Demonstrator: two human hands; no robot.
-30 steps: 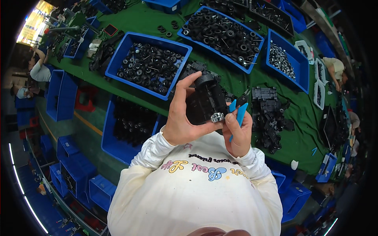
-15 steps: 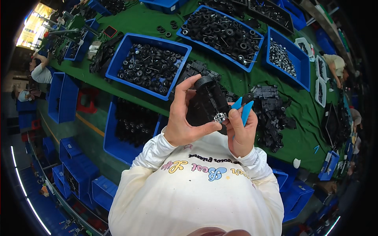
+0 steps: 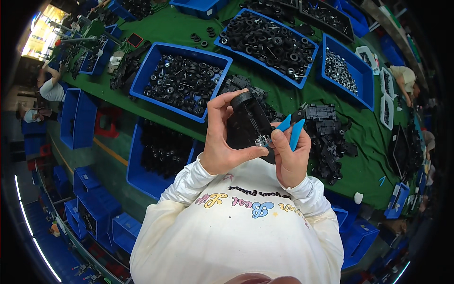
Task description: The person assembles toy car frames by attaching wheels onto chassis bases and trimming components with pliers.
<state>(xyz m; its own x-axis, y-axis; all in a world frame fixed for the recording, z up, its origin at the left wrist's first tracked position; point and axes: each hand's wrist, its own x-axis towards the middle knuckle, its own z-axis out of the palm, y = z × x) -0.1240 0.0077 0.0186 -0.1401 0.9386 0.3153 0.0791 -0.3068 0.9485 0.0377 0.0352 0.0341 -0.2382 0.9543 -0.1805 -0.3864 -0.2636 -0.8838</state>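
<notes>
My left hand [image 3: 218, 150] is closed around a black plastic toy-car chassis [image 3: 253, 118], held tilted in front of my chest. A black tyre [image 3: 242, 99] is at its upper end, by my left fingertips. Near my left thumb tip, a shiny silver wheel hub [image 3: 261, 141] shows at the lower end. My right hand [image 3: 292, 158] holds blue-handled pliers [image 3: 296, 131] with their dark head pointing away from me. The thumb and fingers of that hand also pinch close beside the silver hub; whatever lies between them is too small to make out.
Black chassis parts [image 3: 326, 137] lie piled on the green cloth [image 3: 364, 156] to the right. Beyond my hands stand a blue bin of wheels [image 3: 179, 85], a blue bin of tyres [image 3: 265, 40] and a blue bin of silver hubs [image 3: 340, 71]. Other people work at both sides.
The chassis and silver hub have turned slightly in my hands. My right hand and the pliers have shifted a little. Both hands keep their hold.
</notes>
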